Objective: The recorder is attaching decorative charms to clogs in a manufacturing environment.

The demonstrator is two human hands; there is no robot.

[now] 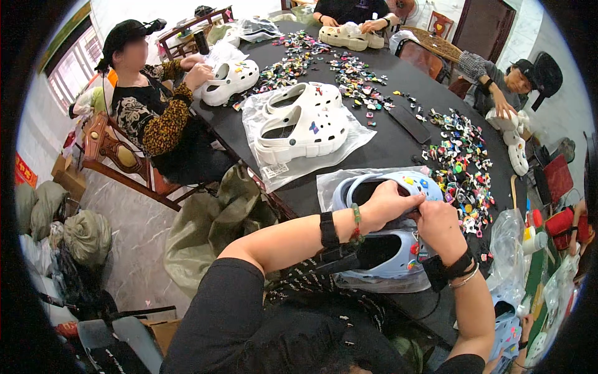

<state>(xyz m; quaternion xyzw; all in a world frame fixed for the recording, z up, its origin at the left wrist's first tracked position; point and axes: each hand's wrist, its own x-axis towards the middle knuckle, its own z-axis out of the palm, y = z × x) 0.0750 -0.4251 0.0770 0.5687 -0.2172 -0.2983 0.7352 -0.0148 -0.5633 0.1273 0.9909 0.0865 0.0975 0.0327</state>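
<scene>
Both hands, left (pixel 387 202) and right (pixel 439 225), meet pinched on a blue clog (pixel 380 190) atop the black worktop (pixel 386 146). Charms (pixel 461 162) lie scattered just beyond the right hand; white clogs (pixel 302 121) farther off.

The pale blue clog (pixel 386 249) under the hands looks like smooth, matt foam plastic. It lies on a thin, clear plastic bag (pixel 330 187) that is crinkled and shiny. The white clogs (pixel 305 124) farther off have the same soft, matt finish and rest on another glossy bag (pixel 355 134). The worktop (pixel 398 78) is black and matt, perhaps cloth-covered. The small coloured charms (pixel 461 162) scattered to the right look like rubbery plastic. The chair (pixel 118 156) at far left is dark, polished wood. The floor (pixel 131 237) is glossy stone tile.
</scene>
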